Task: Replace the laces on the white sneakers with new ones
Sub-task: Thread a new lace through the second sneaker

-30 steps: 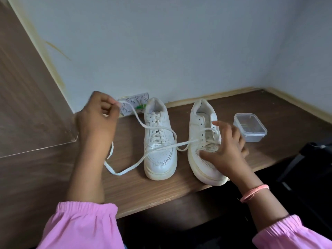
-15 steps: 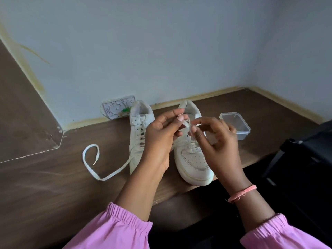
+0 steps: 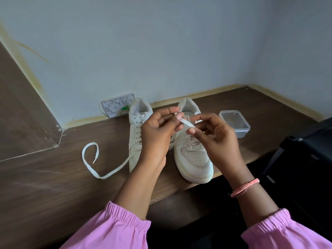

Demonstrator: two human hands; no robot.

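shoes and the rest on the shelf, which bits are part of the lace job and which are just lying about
In the job: lace, pinched by left hand and right hand; left shoe; right shoe.
Lying about: tub; wall plate.

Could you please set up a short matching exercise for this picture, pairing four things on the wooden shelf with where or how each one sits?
Things:
1. lace
2. left sneaker
3. plastic box
4. right sneaker

States:
A. standing to the right of both shoes
B. pinched between the left hand and the right hand, its far end curled on the shelf
C. nearest the packet leaning on the wall
D. toe at the shelf's front edge, below the right hand

Pairs: 1-B, 2-C, 3-A, 4-D
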